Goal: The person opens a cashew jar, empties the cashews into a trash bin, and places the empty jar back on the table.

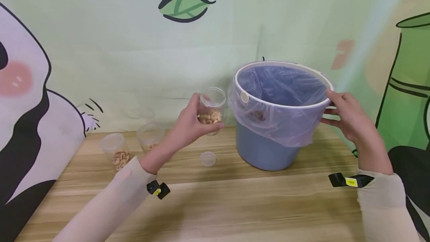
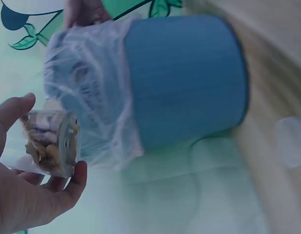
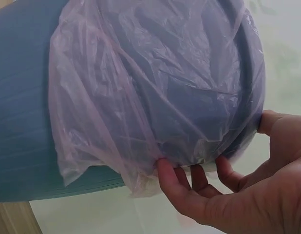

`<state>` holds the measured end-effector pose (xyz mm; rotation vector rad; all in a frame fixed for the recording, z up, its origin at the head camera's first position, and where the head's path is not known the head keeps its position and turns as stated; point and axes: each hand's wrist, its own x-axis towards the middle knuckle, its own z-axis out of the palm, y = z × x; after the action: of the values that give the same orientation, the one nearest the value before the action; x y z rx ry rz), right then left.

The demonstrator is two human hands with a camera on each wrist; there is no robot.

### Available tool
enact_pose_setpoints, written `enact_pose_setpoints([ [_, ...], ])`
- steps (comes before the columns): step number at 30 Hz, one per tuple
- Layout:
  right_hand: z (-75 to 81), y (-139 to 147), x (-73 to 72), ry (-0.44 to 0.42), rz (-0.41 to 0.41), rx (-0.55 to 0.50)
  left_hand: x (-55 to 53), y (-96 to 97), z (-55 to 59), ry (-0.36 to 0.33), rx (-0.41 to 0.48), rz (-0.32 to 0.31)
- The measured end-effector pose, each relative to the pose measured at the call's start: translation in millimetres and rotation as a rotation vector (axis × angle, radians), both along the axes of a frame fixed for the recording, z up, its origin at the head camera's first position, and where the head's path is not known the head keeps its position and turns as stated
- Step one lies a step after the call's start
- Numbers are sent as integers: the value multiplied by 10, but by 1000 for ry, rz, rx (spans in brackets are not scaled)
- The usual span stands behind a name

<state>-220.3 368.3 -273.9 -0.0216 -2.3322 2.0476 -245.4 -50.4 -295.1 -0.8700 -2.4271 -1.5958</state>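
Left hand (image 1: pixel 193 122) grips a clear plastic jar (image 1: pixel 211 109), lidless and part full of peanuts, raised just left of a blue plastic bin (image 1: pixel 268 148) lined with a thin clear bag (image 1: pixel 282 85). Right hand (image 1: pixel 349 117) grips the bin's white rim (image 1: pixel 285 104) at right. Two more clear peanut jars (image 1: pixel 115 151) stand far left on the wooden tabletop (image 1: pixel 235 204).

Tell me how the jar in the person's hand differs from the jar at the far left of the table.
The held jar is gripped in the left hand, lifted beside the bin; the far-left jar stands untouched on the table. Both are clear plastic, lidless and partly filled with nuts.
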Motion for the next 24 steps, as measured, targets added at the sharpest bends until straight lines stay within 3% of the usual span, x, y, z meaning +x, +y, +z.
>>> enact_pose_setpoints([
  [4,-25,-52,0,19,-19,-42,-52,24,216,107,-23,34],
  [11,-62,-143,-25,54,-72,-54,-158,125,458,141,-106,79],
  [18,-81,-137,-43,32,-86,-126,-200,80,673,232,-205,78],
  [24,-93,-132,-14,38,-111,-92,-115,-68,941,199,-271,44],
])
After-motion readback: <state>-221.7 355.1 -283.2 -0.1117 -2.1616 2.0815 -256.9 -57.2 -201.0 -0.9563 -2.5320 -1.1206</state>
